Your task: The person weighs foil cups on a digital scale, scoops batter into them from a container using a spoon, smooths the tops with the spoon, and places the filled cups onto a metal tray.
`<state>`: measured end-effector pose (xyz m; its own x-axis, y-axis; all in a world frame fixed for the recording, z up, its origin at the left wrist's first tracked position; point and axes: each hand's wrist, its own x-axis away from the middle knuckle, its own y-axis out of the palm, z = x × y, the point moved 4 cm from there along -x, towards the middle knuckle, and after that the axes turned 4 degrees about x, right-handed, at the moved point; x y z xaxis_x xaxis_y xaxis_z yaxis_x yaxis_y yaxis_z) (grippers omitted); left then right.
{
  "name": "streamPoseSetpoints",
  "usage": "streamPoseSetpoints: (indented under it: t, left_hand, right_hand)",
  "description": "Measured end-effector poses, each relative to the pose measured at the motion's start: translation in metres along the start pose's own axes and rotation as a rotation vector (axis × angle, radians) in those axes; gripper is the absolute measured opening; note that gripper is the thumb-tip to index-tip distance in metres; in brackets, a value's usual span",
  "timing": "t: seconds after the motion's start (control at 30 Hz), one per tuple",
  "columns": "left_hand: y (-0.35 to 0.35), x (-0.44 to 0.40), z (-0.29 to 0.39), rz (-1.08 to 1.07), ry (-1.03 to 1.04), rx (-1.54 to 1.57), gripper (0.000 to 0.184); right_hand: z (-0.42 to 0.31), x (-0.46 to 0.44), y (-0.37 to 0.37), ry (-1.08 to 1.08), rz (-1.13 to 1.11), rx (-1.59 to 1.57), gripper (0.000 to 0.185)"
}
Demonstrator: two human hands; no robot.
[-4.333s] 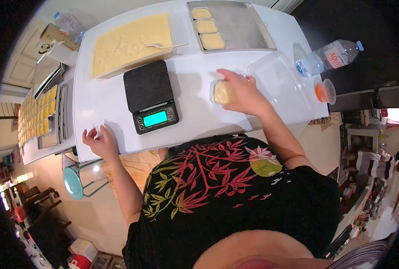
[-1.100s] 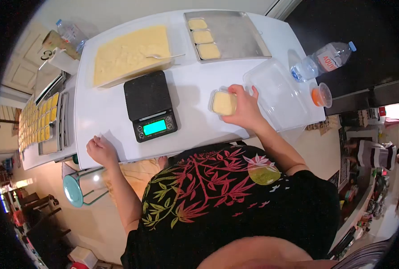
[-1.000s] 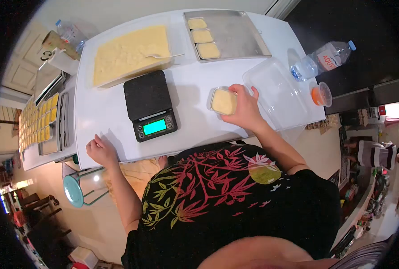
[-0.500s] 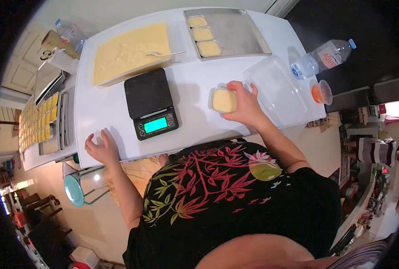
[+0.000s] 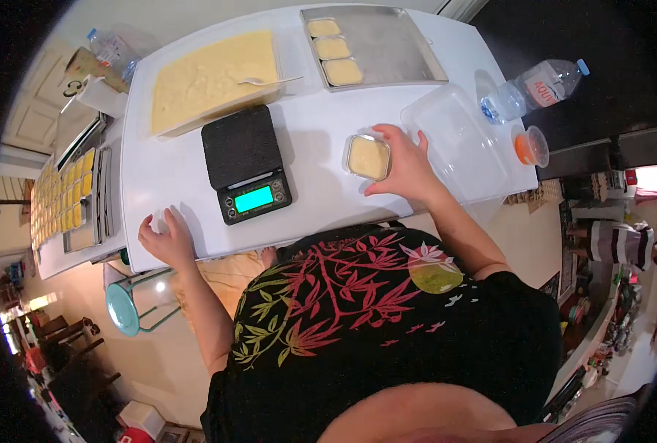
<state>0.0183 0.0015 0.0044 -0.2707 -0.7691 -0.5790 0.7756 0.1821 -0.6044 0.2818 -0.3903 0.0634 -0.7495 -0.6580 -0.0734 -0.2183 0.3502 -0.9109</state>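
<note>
The right hand (image 5: 411, 168) has loosened since a second ago, thumb and fingers spread widely around the filled cup (image 5: 369, 158), contact unclear; the cup seems self-supported on the bench (image 5: 315, 151), right of the scale (image 5: 241, 148). The left hand (image 5: 167, 240), empty, has half uncurled.

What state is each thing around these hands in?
Left hand, empty, fingers loosely curled.
Right hand, curved beside small tub; contact unclear.
Small tub, filled; lid unclear.
Scale, display lit, platform bare, reading illegible.
Large container, holding yellow mixture.
Utensil, lying partly over the mixture.
Metal tray, holding three filled tubs, partly bare.
Clear container, seemingly empty.
Bottle, capped.
</note>
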Motion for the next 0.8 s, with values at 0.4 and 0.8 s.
streamPoseSetpoints:
  t: [0.4, 0.8]
  left_hand:
    - [0.001, 0.0, 0.004, -0.013, 0.018, 0.006, 0.041]
    - [0.001, 0.001, 0.004, -0.041, -0.017, 0.024, 0.037]
  right_hand:
    - [0.01, -0.009, 0.005, 0.024, -0.138, -0.189, 0.109]
    - [0.011, -0.005, -0.016, -0.021, -0.06, -0.083, 0.097]
